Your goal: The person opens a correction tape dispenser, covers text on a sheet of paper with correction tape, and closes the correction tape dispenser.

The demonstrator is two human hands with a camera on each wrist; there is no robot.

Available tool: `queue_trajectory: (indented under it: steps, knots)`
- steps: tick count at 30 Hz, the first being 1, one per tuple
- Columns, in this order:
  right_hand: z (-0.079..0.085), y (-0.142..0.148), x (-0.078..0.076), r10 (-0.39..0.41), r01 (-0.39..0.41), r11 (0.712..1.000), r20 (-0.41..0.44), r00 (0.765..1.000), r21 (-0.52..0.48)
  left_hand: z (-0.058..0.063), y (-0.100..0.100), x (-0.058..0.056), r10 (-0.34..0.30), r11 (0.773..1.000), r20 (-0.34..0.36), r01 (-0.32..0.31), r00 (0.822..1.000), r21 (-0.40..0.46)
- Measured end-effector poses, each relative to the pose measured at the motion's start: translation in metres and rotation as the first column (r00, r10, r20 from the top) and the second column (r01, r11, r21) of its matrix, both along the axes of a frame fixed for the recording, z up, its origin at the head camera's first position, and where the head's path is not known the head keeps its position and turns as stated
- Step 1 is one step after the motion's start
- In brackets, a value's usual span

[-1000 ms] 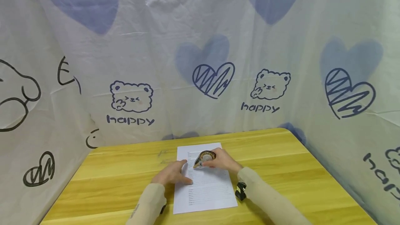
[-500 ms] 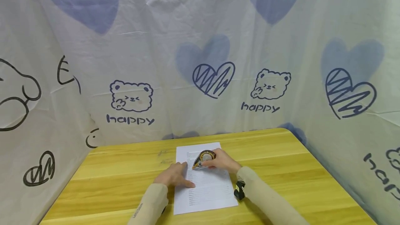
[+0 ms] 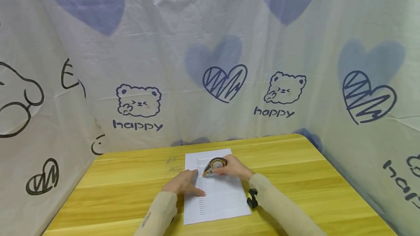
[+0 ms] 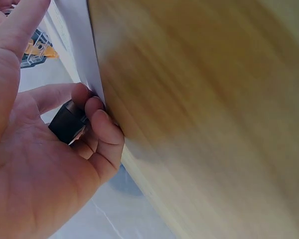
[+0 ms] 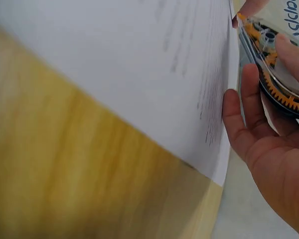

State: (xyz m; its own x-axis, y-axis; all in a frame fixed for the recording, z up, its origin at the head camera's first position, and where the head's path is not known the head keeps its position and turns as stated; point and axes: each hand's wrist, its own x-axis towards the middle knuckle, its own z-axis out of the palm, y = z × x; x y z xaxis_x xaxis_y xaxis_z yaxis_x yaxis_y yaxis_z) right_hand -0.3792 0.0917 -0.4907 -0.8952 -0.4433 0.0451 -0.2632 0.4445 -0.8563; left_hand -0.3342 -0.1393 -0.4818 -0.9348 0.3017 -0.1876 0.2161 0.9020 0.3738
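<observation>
My right hand (image 3: 234, 167) holds a correction tape (image 3: 216, 164) with a clear shell and orange gears (image 5: 287, 97), its narrow orange tip pointing left and down at the printed sheet (image 3: 226, 201). Whether the tip touches the paper is too fine to tell. Across the sheet's left edge lies my left hand (image 3: 180, 184), thumb and index finger spread on the paper. Its other fingers curl round a small black cap-like piece (image 4: 67, 122), which shows only in the left wrist view.
Under the sheet is a yellow wood-grain table (image 3: 124, 185). A pale curtain (image 3: 183, 119) with hearts and bears hangs behind and at both sides. A black wrist strap (image 3: 252, 198) sits at my right cuff.
My left thumb has slid slightly right and toward me on the sheet. The correction tape has stayed almost in place in my right hand, its tip shifting only slightly.
</observation>
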Motion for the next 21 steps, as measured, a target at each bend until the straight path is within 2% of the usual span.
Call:
queue_trajectory:
  steps: [13,21]
  knots:
    - [0.0008,0.001,-0.0032,0.004,-0.002,0.999,-0.044,0.999,0.041,0.003,-0.0004,-0.001,-0.01,0.999,-0.016,0.011,1.0,0.03]
    - [0.0019,-0.0005,-0.0029,0.034,-0.03,0.997,-0.058,0.998,0.066,0.0015,-0.0015,-0.0004,-0.003,0.999,-0.012,0.004,1.0,0.053]
